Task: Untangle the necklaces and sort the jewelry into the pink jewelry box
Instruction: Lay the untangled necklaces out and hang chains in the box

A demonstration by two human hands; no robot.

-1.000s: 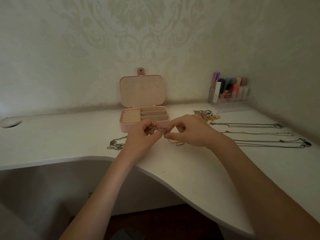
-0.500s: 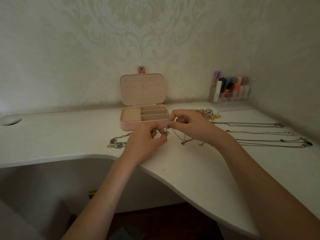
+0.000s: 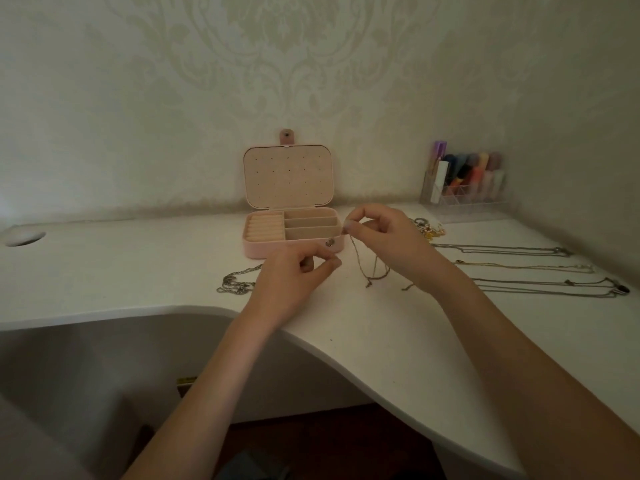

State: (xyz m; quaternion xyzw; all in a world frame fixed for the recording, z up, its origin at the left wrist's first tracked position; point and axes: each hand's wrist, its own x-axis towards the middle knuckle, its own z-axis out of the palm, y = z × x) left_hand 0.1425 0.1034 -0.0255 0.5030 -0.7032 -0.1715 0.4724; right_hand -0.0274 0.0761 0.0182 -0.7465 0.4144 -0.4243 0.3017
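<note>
Silver chain lies bunched on the white worktop at the far left, partly hidden behind our left hand. That hand is held low in front of the pink jewelry box, with thumb and forefinger pinched together; what they pinch is too fine to make out, though we judge it to be the near end of the thin necklace. Our right hand is raised beside the box's right corner, and its fingers pinch the upper end of that necklace, which hangs down in a loose loop to the worktop, its tails trailing toward the right wrist.

For this step we recommend the following:
- Keep the tension light. A hard pull would likely tighten any knot.
- Let the loop hang freely so that crossings show, then work them apart one at a time.
- Keep the hanging strand away from the bunched chain on the left, to avoid a new tangle.

The box stands open against the wall, lid upright, with ring rolls in the left section and three long slots on the right; all appear unfilled. To the right, a small heap of gold jewelry lies just behind our right hand, and three necklaces lie stretched out in separate rows, well apart from the box. Sorting has, in our judgement, not yet begun.
</note>
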